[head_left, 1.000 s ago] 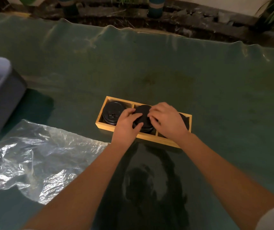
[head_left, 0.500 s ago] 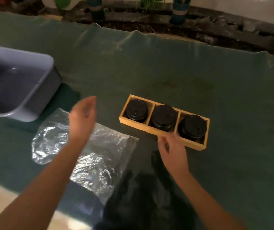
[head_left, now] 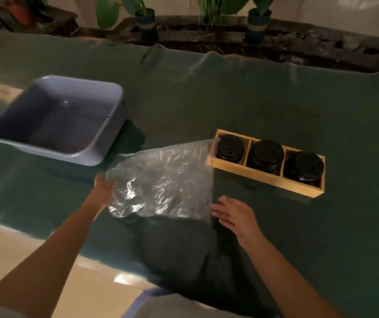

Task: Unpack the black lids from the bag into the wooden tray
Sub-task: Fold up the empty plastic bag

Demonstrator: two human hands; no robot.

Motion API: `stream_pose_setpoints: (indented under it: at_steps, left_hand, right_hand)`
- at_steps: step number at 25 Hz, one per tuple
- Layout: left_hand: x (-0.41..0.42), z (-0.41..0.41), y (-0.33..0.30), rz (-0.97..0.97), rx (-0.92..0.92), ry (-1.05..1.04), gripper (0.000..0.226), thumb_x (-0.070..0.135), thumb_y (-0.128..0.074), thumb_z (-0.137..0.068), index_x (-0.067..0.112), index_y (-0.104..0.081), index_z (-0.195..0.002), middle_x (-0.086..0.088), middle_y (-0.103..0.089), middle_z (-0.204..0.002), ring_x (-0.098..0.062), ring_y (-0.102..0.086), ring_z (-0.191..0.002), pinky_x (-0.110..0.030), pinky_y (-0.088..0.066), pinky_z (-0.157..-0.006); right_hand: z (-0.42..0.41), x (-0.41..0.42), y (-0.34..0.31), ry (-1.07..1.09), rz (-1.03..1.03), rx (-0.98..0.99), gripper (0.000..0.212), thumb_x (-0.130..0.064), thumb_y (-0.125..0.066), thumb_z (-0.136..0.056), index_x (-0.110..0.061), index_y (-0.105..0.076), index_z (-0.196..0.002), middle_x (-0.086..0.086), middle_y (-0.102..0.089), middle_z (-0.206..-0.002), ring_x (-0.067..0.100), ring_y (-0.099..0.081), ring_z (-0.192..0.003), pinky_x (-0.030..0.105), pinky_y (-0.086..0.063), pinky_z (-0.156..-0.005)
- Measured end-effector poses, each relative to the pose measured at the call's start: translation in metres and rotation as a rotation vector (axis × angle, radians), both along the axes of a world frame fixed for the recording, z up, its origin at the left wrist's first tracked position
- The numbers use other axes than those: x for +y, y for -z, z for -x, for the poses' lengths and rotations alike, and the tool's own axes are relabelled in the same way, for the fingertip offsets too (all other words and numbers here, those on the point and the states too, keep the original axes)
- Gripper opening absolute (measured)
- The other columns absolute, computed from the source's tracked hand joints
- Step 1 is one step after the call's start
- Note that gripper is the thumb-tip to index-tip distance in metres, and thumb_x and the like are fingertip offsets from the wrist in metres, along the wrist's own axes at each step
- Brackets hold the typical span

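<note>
A wooden tray point(head_left: 262, 174) with three compartments lies on the green cloth at centre right. Each compartment holds a stack of black lids point(head_left: 267, 152). My left hand point(head_left: 103, 185) grips the left edge of the clear plastic bag point(head_left: 163, 184) and holds it lifted, spread out; its far corner reaches over the tray's left end. The bag looks empty. My right hand point(head_left: 235, 215) hovers with fingers spread just right of the bag's lower corner, in front of the tray, holding nothing.
A grey plastic tub point(head_left: 57, 118) stands empty at the left on the green cloth point(head_left: 206, 92). Potted plants point(head_left: 146, 19) line the far edge beyond the table. The table's near edge and pale floor show at the lower left.
Both hands left the lids in the tray. My left hand went to the bag, took its edge and lifted it toward the tray. My right hand drew back toward me.
</note>
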State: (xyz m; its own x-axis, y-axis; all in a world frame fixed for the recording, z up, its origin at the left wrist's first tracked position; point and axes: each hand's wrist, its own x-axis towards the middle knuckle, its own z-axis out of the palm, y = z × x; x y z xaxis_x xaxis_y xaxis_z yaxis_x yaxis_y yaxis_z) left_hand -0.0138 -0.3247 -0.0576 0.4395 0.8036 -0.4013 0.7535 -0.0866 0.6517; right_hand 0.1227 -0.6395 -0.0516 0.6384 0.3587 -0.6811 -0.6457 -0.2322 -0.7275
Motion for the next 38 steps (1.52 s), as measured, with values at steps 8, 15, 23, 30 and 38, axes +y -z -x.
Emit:
stream_pose_setpoints:
  at_steps: [8,15,23,30,38]
  left_hand:
    - [-0.029,-0.003,-0.015,0.355,-0.402,-0.064,0.070,0.004,-0.058,-0.086,0.020,-0.020,-0.144,-0.009,-0.055,-0.115,-0.020,-0.058,-0.088,-0.033,-0.050,-0.072]
    - [-0.079,-0.009,-0.018,0.777,-0.286,-0.055,0.028,0.046,-0.044,-0.089,0.031,-0.057,-0.108,-0.008,-0.064,-0.113,-0.020,-0.061,-0.091,-0.050,-0.037,-0.096]
    - [-0.068,-0.133,-0.161,0.841,-0.971,-0.017,0.023,0.009,-0.038,-0.095,0.000,-0.058,-0.103,-0.016,-0.055,-0.092,-0.016,-0.059,-0.071,-0.025,-0.052,-0.059]
    - [-0.051,-0.156,-0.277,0.230,-1.053,0.240,0.030,-0.002,-0.056,-0.084,0.004,-0.061,-0.113,-0.011,-0.066,-0.104,-0.014,-0.064,-0.085,-0.023,-0.055,-0.076]
    - [-0.059,-0.159,-0.321,-0.106,-1.059,0.606,0.028,0.002,-0.062,-0.081,0.027,-0.070,-0.092,0.008,-0.070,-0.086,-0.003,-0.064,-0.082,-0.016,-0.051,-0.075]
  right_hand:
    - [-0.005,0.012,-0.034,0.016,0.057,-0.205,0.026,-0.040,-0.050,-0.089,-0.020,-0.067,-0.092,0.000,-0.072,-0.094,0.019,-0.066,-0.091,0.037,-0.048,-0.083]
    - [-0.008,-0.013,-0.053,0.085,-0.059,-0.406,0.018,-0.008,-0.055,-0.089,-0.008,-0.063,-0.073,0.011,-0.069,-0.086,0.029,-0.066,-0.092,0.043,-0.051,-0.091]
    - [-0.076,-0.021,-0.175,0.101,-0.428,-0.739,0.022,-0.036,-0.074,-0.067,-0.016,-0.065,-0.065,0.007,-0.074,-0.103,0.017,-0.065,-0.107,0.023,-0.052,-0.087]
    - [-0.090,-0.082,-0.178,0.407,-0.312,-0.814,0.041,-0.041,-0.080,-0.055,-0.015,-0.074,-0.085,0.009,-0.073,-0.102,0.011,-0.069,-0.093,0.023,-0.055,-0.080]
    - [-0.070,-0.086,-0.236,0.878,0.156,-1.261,0.060,-0.026,-0.063,-0.083,-0.027,-0.035,-0.135,-0.001,-0.039,-0.139,0.015,-0.039,-0.127,0.041,-0.036,-0.105]
